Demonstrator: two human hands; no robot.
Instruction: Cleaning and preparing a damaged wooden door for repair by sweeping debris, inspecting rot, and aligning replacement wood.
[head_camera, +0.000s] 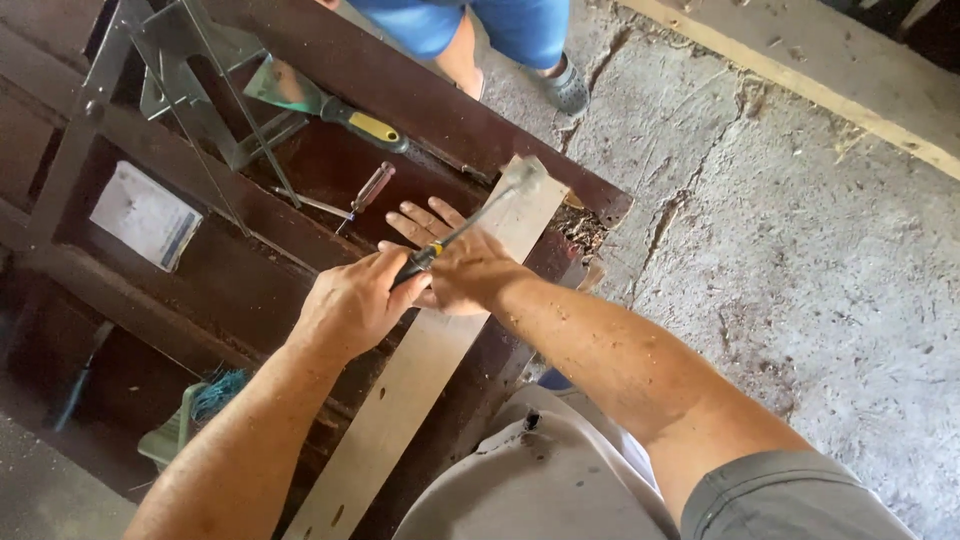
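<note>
Gripping hammer (470, 225) over plank (420, 370)

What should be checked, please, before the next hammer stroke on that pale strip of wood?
1. Left hand grips the hammer handle firmly: ok.
2. Right hand lies flat on the wooden strip, pinning it: ok.
3. Right fingers away from the hammer's path: not ok, they lie beside it.
4. Strip rests on the dark bench: ok.
5. Nail or target spot visible: cannot tell.
6. Screwdriver and trowel lie apart from the strip: ok.
</note>
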